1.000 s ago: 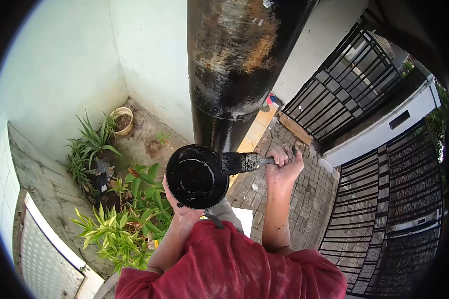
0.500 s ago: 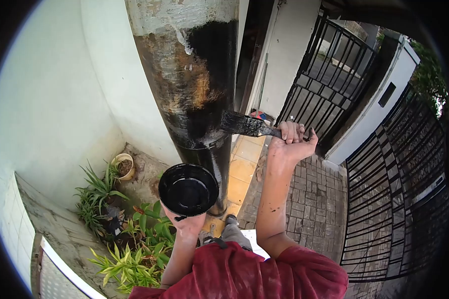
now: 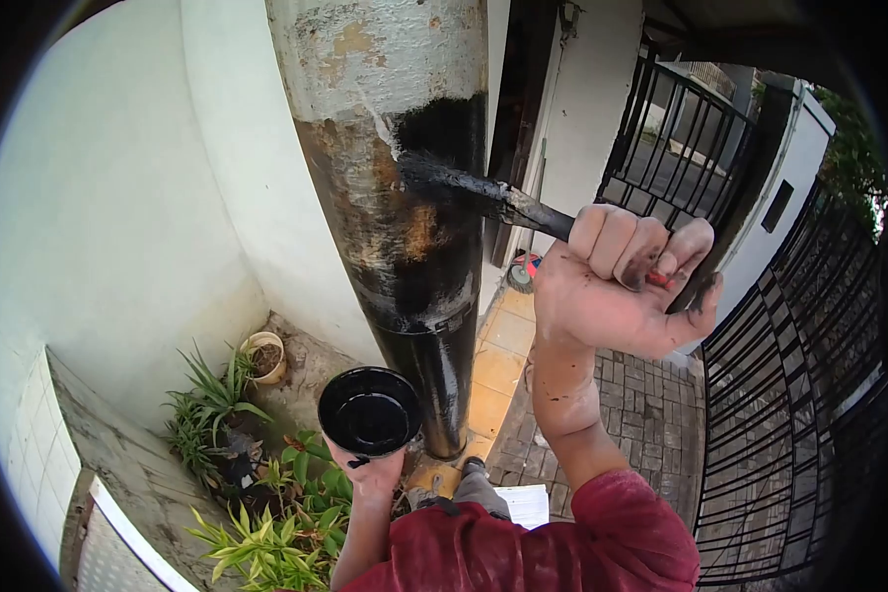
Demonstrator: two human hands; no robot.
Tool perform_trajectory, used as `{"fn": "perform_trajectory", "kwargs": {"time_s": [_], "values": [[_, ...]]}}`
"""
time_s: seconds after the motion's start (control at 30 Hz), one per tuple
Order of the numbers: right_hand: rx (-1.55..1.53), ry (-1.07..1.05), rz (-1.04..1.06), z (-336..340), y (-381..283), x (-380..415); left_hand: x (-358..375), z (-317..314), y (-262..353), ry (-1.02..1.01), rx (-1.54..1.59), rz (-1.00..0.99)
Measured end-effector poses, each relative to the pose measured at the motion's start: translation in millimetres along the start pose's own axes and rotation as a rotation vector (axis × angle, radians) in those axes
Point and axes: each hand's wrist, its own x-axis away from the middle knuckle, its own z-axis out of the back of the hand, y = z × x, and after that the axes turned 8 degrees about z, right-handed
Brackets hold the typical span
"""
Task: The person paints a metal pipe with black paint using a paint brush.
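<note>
My right hand (image 3: 627, 266) is closed round the handle of a paintbrush (image 3: 479, 195), its fingers smudged dark. The brush's black bristles press against a round pillar (image 3: 350, 178), on the border between bare, stained surface and black paint. Lower down, the pillar is mostly black and glossy; higher up it is whitish and worn. Below and left of the brush, my left hand (image 3: 373, 470) holds up a black bowl (image 3: 369, 412) with black paint inside. Its fingers are mostly hidden beneath the bowl.
Potted and leafy plants (image 3: 266, 533) grow at the pillar's lower left, beside a white wall (image 3: 99, 197). Yellow tiles (image 3: 503, 345) and grey paving (image 3: 641, 414) lie to the right. A black metal gate (image 3: 760, 424) stands farther right. White paper (image 3: 525, 503) lies near my feet.
My right hand has risen and come closer to the camera, bringing the brush up onto the stained part of the pillar. The bowl stays low in my left hand; the view has shifted slightly.
</note>
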Motion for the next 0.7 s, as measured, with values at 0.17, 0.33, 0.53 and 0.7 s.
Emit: {"fn": "perform_trajectory", "kwargs": {"time_s": [0.17, 0.33, 0.53, 0.7], "values": [[0.353, -0.989, 0.229, -10.7, 6.4, 9.9, 1.6, 13.2, 13.0, 0.053, -0.061, -0.050], [0.321, -1.382, -0.032, 24.4, -7.8, 24.8, 9.2, 41.8, 35.4, 0.041, -0.057, -0.067], [0.225, -1.069, -0.229, 27.8, -12.3, 28.9, 18.4, 56.4, 57.6, 0.124, -0.070, -0.161], [0.384, -1.149, -0.040, -5.3, 23.0, -23.2, 16.9, 51.1, 58.8, 0.130, -0.083, -0.195]]}}
